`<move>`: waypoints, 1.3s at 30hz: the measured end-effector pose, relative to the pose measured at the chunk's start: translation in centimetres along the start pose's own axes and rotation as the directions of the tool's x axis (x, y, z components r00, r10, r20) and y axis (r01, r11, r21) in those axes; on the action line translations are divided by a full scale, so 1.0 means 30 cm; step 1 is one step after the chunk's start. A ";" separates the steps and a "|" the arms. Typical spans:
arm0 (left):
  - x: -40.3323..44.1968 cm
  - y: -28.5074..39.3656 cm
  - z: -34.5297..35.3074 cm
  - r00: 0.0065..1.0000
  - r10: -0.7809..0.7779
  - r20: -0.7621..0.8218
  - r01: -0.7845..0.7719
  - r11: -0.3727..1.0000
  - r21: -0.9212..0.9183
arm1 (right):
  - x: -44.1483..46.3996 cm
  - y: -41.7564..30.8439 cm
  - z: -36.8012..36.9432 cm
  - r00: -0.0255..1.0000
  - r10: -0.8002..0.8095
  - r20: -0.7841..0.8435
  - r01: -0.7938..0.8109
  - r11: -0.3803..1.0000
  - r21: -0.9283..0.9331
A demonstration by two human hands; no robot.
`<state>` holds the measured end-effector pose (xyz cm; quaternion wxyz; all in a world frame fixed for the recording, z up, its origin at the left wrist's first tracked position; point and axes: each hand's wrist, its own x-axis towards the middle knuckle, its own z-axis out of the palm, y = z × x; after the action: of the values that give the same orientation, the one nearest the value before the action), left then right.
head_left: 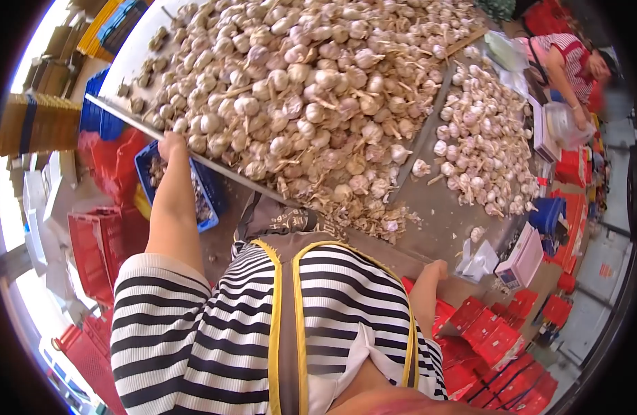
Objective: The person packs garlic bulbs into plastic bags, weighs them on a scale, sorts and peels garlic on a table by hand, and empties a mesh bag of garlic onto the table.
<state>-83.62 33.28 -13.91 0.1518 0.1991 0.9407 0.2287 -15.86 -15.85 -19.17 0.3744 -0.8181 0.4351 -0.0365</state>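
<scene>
A large heap of garlic bulbs (298,90) covers the metal-edged table (135,123) in front of me. My left hand (172,145) is closed around the table's near edge at the left, beside the heap; its fingertips are partly hidden. Further right, my right hand (435,270) is small in view, with its fingers curled at the same edge. Loose skins and stems (374,220) lie at the heap's near tip. A second pile of cleaner, paler garlic bulbs (484,135) lies on the right, beyond a dividing strip (423,131).
A blue crate (206,223) stands below the edge by my left arm. Red crates (96,242) are at left, more red crates (484,332) at lower right. A clear plastic bag (477,261) and pink box (520,257) lie at right. A co-worker (564,66) sits at upper right.
</scene>
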 end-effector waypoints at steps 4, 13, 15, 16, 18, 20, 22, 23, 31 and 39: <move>-0.023 0.009 -0.011 1.000 -0.023 -0.019 0.022 0.999 -0.040 | 0.109 0.054 0.026 0.990 -0.083 -0.117 0.070 0.992 -0.108; -0.001 -0.008 0.007 0.999 -0.043 0.026 0.045 0.994 -0.096 | -0.078 -0.007 -0.052 0.996 -0.036 0.080 0.016 0.972 0.233; -0.004 0.000 0.006 0.999 -0.045 0.013 0.046 0.995 -0.085 | -0.061 0.003 -0.053 0.997 -0.033 0.077 0.015 0.975 0.220; -0.001 -0.002 0.009 0.999 -0.046 0.003 0.046 0.996 -0.072 | -0.058 0.003 -0.050 0.997 -0.046 0.067 0.031 0.978 0.208; -0.001 -0.004 0.012 0.999 -0.052 0.008 0.053 0.996 -0.069 | -0.050 -0.004 -0.055 0.996 -0.069 0.060 0.055 0.978 0.199; -0.033 0.009 -0.012 0.998 -0.068 0.013 0.069 0.989 -0.131 | -0.046 -0.011 -0.060 0.994 -0.100 0.052 0.089 0.979 0.182; 0.020 -0.014 0.027 0.998 -0.053 0.018 0.054 0.994 -0.099 | -0.040 -0.013 -0.075 0.989 -0.144 0.034 0.137 0.978 0.156; 0.028 -0.017 0.033 0.997 -0.070 0.029 0.073 0.990 -0.124 | -0.040 -0.014 -0.080 0.985 -0.170 0.020 0.166 0.976 0.138; -0.108 -0.030 -0.075 0.707 0.637 -0.308 -0.704 0.676 -0.219 | -0.383 -0.117 -0.211 0.362 -0.888 -0.282 0.932 0.346 0.107; -0.552 0.300 -0.140 0.255 0.714 0.652 -0.919 0.389 -0.067 | -1.311 -0.327 -0.028 -0.264 -0.846 0.462 0.658 0.193 0.728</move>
<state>-67.96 31.72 -2.70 0.2531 0.7458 0.6150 0.0395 -33.79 16.08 -1.80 0.4926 -0.7446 -0.4393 0.0998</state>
